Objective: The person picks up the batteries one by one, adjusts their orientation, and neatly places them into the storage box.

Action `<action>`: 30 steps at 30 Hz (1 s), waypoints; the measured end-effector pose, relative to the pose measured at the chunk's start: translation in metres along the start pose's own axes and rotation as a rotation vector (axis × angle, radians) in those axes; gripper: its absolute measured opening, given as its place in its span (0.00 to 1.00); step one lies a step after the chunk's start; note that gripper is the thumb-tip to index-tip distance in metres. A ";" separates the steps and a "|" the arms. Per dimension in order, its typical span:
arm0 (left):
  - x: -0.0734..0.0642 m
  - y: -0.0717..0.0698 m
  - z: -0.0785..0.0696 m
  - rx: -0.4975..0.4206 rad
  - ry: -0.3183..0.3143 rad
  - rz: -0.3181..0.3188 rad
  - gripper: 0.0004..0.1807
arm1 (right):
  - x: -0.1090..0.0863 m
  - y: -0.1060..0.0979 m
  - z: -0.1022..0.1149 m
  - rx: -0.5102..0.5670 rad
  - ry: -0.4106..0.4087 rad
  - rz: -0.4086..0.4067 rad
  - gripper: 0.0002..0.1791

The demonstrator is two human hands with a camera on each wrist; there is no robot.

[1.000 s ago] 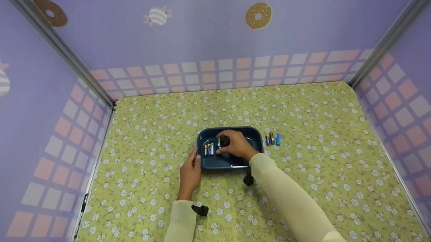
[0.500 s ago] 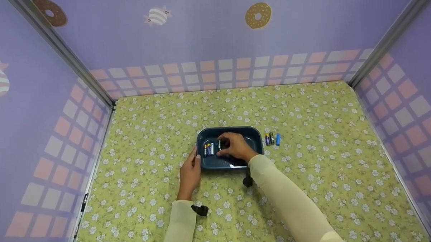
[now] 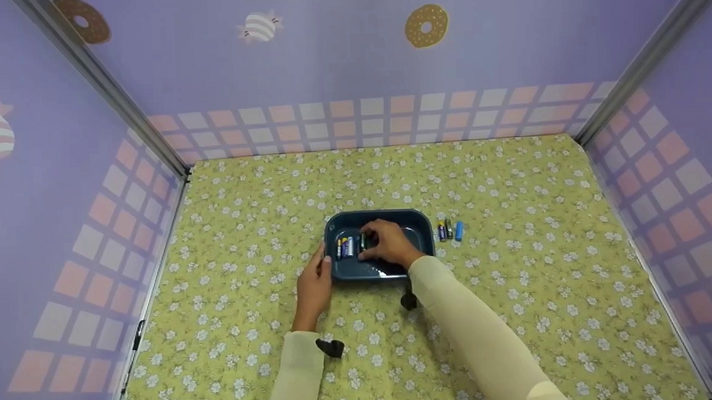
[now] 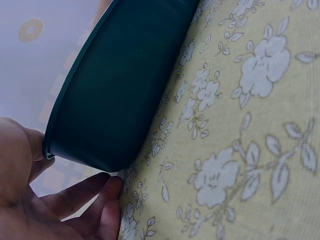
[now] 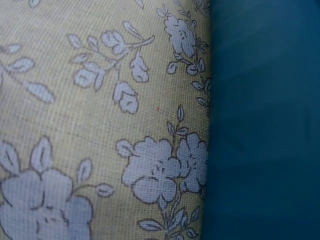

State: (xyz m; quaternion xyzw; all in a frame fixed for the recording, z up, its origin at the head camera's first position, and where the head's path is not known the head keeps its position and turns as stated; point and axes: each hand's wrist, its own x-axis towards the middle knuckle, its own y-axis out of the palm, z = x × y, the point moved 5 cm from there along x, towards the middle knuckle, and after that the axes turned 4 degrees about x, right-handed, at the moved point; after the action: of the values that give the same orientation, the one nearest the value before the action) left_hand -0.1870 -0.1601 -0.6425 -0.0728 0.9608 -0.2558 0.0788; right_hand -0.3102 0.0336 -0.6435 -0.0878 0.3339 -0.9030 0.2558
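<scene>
Teal tray, 3 inner batts, 3 outer; R hand pinching 1 batt, L hand spread.

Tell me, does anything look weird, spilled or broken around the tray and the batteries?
Nothing really stands out. The tray sits the right way up, with the left hand against it. The right hand pinches a battery inside. Three batteries lie side by side outside. I see no spill or damage.
</scene>
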 end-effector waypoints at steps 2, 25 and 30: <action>0.000 0.000 0.000 0.005 0.002 -0.002 0.28 | 0.000 0.001 0.000 -0.010 0.003 0.004 0.32; 0.000 0.000 0.003 0.021 0.020 -0.012 0.29 | 0.001 0.005 0.000 -0.039 -0.016 0.029 0.35; 0.000 0.001 0.002 0.016 0.000 -0.010 0.28 | -0.002 0.001 0.003 -0.019 0.003 0.050 0.37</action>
State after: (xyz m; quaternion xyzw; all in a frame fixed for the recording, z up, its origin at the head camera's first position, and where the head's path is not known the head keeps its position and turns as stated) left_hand -0.1870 -0.1600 -0.6447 -0.0768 0.9584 -0.2636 0.0780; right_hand -0.3071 0.0328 -0.6421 -0.0806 0.3448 -0.8932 0.2771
